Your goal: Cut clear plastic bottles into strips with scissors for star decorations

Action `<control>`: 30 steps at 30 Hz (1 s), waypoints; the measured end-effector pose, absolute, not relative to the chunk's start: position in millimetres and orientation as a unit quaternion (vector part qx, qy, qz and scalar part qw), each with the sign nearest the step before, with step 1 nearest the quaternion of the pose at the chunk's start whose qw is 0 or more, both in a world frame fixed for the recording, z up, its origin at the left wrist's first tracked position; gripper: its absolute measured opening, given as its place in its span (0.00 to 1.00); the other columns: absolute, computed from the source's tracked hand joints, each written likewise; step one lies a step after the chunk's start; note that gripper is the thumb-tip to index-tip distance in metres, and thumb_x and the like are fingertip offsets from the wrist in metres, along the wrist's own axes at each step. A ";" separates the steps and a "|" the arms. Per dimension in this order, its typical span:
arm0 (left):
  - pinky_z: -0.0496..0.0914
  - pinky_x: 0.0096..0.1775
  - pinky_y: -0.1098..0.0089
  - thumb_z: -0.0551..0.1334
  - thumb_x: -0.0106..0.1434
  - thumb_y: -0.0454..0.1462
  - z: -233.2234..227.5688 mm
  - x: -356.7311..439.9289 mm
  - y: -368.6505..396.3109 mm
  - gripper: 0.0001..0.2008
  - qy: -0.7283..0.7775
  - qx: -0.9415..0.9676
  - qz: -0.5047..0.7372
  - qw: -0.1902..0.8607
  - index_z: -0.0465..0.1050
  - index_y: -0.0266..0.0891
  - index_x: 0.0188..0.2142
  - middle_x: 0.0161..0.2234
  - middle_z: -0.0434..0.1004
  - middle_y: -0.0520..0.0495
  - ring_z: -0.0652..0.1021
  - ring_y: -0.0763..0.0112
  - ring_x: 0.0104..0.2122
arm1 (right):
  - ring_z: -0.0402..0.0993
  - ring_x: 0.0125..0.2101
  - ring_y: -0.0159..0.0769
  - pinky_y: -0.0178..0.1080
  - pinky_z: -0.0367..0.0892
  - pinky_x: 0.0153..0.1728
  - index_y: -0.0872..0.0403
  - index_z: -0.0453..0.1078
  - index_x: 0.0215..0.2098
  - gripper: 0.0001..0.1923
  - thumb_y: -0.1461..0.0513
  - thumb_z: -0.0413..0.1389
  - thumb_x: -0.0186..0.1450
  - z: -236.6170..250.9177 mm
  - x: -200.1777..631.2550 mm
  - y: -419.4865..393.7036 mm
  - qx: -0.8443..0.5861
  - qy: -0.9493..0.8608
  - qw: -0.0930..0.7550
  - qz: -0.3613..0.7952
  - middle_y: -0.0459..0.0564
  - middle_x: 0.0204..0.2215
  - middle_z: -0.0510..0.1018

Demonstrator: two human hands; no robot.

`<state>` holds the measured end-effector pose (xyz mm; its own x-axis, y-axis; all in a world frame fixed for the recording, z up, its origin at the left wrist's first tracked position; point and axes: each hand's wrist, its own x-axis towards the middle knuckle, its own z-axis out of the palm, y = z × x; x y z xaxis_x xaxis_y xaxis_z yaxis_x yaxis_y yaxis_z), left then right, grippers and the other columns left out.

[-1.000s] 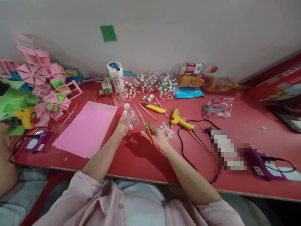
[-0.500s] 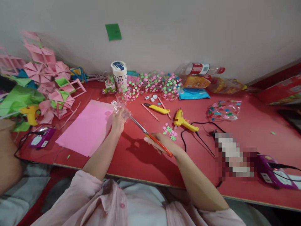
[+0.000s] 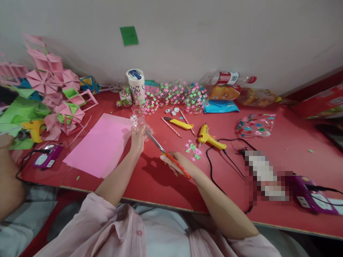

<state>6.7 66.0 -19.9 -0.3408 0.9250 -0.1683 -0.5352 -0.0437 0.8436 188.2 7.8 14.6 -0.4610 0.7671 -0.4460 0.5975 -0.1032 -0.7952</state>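
I'm seeing L hand (image 3: 137,141) gripping bottle (image 3: 138,122) just left of frame ctr, R hand (image 3: 184,162) holding scissors (image 3: 171,159) at its edge. Prob light, flexy, slick, denting easily; I'd be pinching near neck.

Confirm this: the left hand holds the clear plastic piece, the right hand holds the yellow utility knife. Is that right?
Not quite: the right hand holds orange-handled scissors; the yellow utility knife lies on the red table, as the head view shows. The left hand does hold the clear plastic piece.
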 end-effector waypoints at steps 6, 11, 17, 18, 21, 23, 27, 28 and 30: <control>0.71 0.38 0.65 0.67 0.52 0.41 -27.5 5.4 68.2 0.19 0.438 0.216 0.692 0.531 0.59 0.43 0.39 0.29 0.74 0.54 0.79 0.70 0.30 | 0.61 0.11 0.27 0.32 0.58 0.19 0.53 0.60 0.25 0.28 0.37 0.50 0.59 15.5 186.6 8.3 -0.516 -0.659 0.073 0.542 0.38 0.11 0.63; 0.72 0.40 0.62 0.68 0.52 0.42 -29.1 6.8 68.6 0.20 0.438 0.210 0.696 0.529 0.60 0.43 0.39 0.29 0.74 0.54 0.80 0.66 0.33 | 0.62 0.11 0.27 0.32 0.59 0.19 0.53 0.60 0.25 0.28 0.37 0.50 0.59 15.0 186.0 8.2 -0.508 -0.653 0.084 0.555 0.38 0.11 0.63; 0.71 0.46 0.58 0.67 0.53 0.40 -29.7 7.1 68.4 0.24 0.443 0.196 0.697 0.529 0.61 0.45 0.47 0.32 0.75 0.52 0.80 0.64 0.39 | 0.62 0.11 0.27 0.32 0.59 0.19 0.53 0.60 0.24 0.27 0.38 0.50 0.59 18.2 184.5 7.6 -0.514 -0.643 0.090 0.561 0.38 0.10 0.62; 0.70 0.46 0.58 0.67 0.53 0.40 -30.1 7.0 68.4 0.24 0.440 0.196 0.699 0.529 0.61 0.45 0.48 0.32 0.75 0.52 0.80 0.64 0.39 | 0.62 0.11 0.27 0.32 0.59 0.18 0.53 0.60 0.24 0.27 0.38 0.50 0.59 18.5 184.3 7.6 -0.515 -0.642 0.089 0.561 0.38 0.10 0.62; 0.71 0.45 0.59 0.67 0.54 0.40 -30.8 7.1 68.4 0.21 0.433 0.204 0.704 0.524 0.61 0.44 0.45 0.31 0.75 0.53 0.80 0.67 0.35 | 0.62 0.10 0.27 0.32 0.59 0.18 0.53 0.60 0.24 0.28 0.37 0.50 0.59 18.2 184.1 7.6 -0.518 -0.642 0.089 0.559 0.38 0.10 0.62; 0.71 0.43 0.61 0.66 0.54 0.40 -31.0 6.9 68.5 0.19 0.438 0.209 0.706 0.516 0.61 0.44 0.42 0.30 0.74 0.54 0.80 0.68 0.33 | 0.62 0.10 0.27 0.32 0.59 0.18 0.53 0.59 0.24 0.28 0.37 0.50 0.59 17.2 184.4 7.7 -0.516 -0.642 0.089 0.559 0.38 0.10 0.62; 0.72 0.42 0.62 0.66 0.55 0.41 -32.8 5.5 68.9 0.17 0.449 0.214 0.701 0.511 0.62 0.44 0.41 0.31 0.74 0.53 0.79 0.69 0.34 | 0.62 0.10 0.27 0.32 0.59 0.19 0.53 0.60 0.24 0.28 0.37 0.51 0.59 15.1 185.3 7.8 -0.514 -0.647 0.088 0.557 0.38 0.11 0.63; 0.71 0.42 0.62 0.66 0.55 0.41 -34.0 5.1 69.1 0.17 0.452 0.214 0.700 0.510 0.62 0.44 0.41 0.32 0.74 0.52 0.79 0.69 0.34 | 0.62 0.10 0.27 0.32 0.59 0.19 0.53 0.60 0.24 0.28 0.38 0.51 0.59 14.8 185.4 7.7 -0.512 -0.648 0.088 0.557 0.38 0.11 0.63; 0.71 0.42 0.63 0.66 0.55 0.42 -36.9 4.5 69.7 0.18 0.456 0.218 0.699 0.506 0.63 0.44 0.43 0.34 0.74 0.52 0.79 0.70 0.35 | 0.62 0.10 0.27 0.32 0.60 0.19 0.53 0.60 0.24 0.28 0.38 0.50 0.59 14.6 185.5 7.6 -0.511 -0.649 0.087 0.557 0.38 0.10 0.62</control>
